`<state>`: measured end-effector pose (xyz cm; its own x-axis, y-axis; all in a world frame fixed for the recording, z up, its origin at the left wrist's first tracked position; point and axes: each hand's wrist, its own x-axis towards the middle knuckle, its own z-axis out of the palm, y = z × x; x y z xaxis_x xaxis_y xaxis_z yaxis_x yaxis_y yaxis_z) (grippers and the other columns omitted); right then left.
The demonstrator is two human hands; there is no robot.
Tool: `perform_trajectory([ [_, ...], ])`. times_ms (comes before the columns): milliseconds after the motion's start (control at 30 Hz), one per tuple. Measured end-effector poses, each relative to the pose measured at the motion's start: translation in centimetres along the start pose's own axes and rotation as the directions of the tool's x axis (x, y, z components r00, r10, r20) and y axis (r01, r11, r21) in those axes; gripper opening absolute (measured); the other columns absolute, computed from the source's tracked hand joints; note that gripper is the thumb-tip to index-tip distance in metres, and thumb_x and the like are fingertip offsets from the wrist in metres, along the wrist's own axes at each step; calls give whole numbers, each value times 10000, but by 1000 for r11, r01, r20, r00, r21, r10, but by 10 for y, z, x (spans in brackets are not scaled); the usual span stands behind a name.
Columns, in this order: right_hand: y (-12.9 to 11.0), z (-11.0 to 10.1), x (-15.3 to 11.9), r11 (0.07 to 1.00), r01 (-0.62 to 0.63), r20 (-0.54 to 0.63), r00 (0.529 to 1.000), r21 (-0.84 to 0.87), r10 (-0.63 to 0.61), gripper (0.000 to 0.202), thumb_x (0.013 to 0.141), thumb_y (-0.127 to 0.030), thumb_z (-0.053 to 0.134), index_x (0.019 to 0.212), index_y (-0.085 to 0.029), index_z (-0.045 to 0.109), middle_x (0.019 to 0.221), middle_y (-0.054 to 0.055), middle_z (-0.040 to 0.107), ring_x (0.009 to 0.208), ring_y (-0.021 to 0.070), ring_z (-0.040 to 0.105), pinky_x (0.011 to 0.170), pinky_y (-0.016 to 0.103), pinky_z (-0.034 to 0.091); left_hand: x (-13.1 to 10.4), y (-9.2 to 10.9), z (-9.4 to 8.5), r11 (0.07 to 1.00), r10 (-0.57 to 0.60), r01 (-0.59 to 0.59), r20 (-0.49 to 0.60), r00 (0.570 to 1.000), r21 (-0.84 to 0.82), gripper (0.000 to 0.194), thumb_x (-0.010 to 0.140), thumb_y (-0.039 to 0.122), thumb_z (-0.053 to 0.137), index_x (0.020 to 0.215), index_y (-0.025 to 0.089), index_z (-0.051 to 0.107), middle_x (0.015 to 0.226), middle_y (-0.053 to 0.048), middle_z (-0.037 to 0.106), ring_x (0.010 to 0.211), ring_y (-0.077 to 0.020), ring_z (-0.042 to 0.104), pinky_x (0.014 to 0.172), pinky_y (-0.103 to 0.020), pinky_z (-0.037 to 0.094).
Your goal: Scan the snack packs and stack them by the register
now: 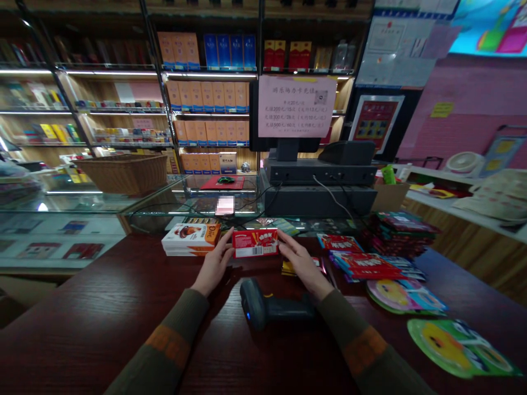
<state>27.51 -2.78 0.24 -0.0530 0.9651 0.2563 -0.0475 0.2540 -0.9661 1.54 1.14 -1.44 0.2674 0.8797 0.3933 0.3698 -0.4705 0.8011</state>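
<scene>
A red snack box (255, 243) with a barcode on its face is held between my two hands at the back of the dark wooden counter. My left hand (216, 262) grips its left end, fingers closed on the edge. At the right end, my right hand (302, 263) holds it with the fingertips. White and orange boxes (191, 238) are stacked just left of my left hand. Yellow packets (288, 267) lie partly hidden under my right hand. A black barcode scanner (275, 307) rests on the counter between my forearms.
Right of my hands lie red packets (366, 266), a dark stack of packets (403, 233) and colourful cartoon packs (457, 348). A cash register (319, 186) stands behind the counter's far edge. A wicker basket (123, 173) sits on the glass case at left.
</scene>
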Motion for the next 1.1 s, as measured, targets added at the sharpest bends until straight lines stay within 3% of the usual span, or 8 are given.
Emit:
perform_trajectory([
  [100, 1, -1, 1, 1000, 8, -11, 1000, -22, -8, 681, 834, -565, 671, 1440, -286, 538, 1445, 48, 591, 1347, 271, 535, 1176, 460, 365, 0, -1, 2, 999, 24, -28, 90, 996, 43, 870, 879, 387, 605, 1594, 233, 132, 1240, -69, 698, 1129, -213, 672, 1040, -407, 485],
  [167, 2, -1, 1, 999, 31, -12, 999, -34, -31, 671, 844, -555, 667, 1447, -295, 529, 1467, 37, 569, 1368, 263, 514, 1184, 446, 355, 0, -1, 3, 983, 57, -72, 95, 994, 166, 988, 808, 339, 696, 1596, 242, 108, 1266, -87, 686, 1169, -244, 651, 1066, -440, 460],
  [300, 5, -1, 1, 996, 65, 13, 998, -59, -64, 637, 883, -529, 641, 1467, -319, 500, 1483, 24, 553, 1397, 248, 482, 1197, 448, 334, 0, 1, 0, 835, 155, -137, 12, 988, 533, 941, 809, 331, 715, 1581, 217, 188, 1216, -103, 704, 1189, -274, 621, 1158, -510, 328],
  [400, 6, -1, 1, 994, 62, 21, 998, -86, -61, 617, 902, -514, 627, 1474, -333, 488, 1462, 19, 575, 1388, 249, 492, 1198, 462, 334, -2, 4, -3, 713, 232, -159, -17, 972, 683, 862, 834, 403, 702, 1556, 214, 272, 1266, -120, 672, 1213, -293, 590, 1193, -532, 251],
  [600, 5, -1, -2, 993, 65, 14, 998, -101, -64, 618, 905, -519, 622, 1476, -322, 491, 1450, 25, 586, 1344, 261, 537, 1176, 456, 367, -5, 11, -7, 636, 346, -230, -6, 938, 736, 795, 828, 416, 701, 1512, 209, 354, 1429, -130, 541, 1329, -299, 477, 1240, -515, 169],
  [900, 12, 1, -2, 995, 57, 25, 998, -85, -56, 653, 900, -530, 624, 1491, -303, 466, 1471, 44, 567, 1392, 248, 486, 1189, 443, 344, -8, 10, -9, 595, 374, -212, -33, 927, 775, 693, 768, 528, 722, 1363, 222, 540, 1494, -163, 441, 1451, -369, 320, 1243, -624, -6],
  [1000, 12, -1, -4, 970, 119, 30, 993, -209, -116, 639, 909, -516, 611, 1490, -294, 464, 1541, 44, 484, 1447, 240, 409, 1219, 448, 290, -9, 6, -12, 586, 399, -216, -46, 916, 781, 695, 767, 512, 732, 1374, 230, 542, 1517, -167, 410, 1472, -384, 283, 1238, -637, -12],
  [1100, 6, -5, -12, 870, 238, 88, 971, -432, -222, 559, 939, -484, 571, 1459, -290, 503, 1555, 55, 463, 1461, 245, 377, 1230, 481, 256, -10, 0, -18, 567, 422, -200, -73, 904, 799, 709, 761, 511, 746, 1384, 237, 545, 1514, -172, 410, 1463, -394, 296, 1234, -646, 10],
])
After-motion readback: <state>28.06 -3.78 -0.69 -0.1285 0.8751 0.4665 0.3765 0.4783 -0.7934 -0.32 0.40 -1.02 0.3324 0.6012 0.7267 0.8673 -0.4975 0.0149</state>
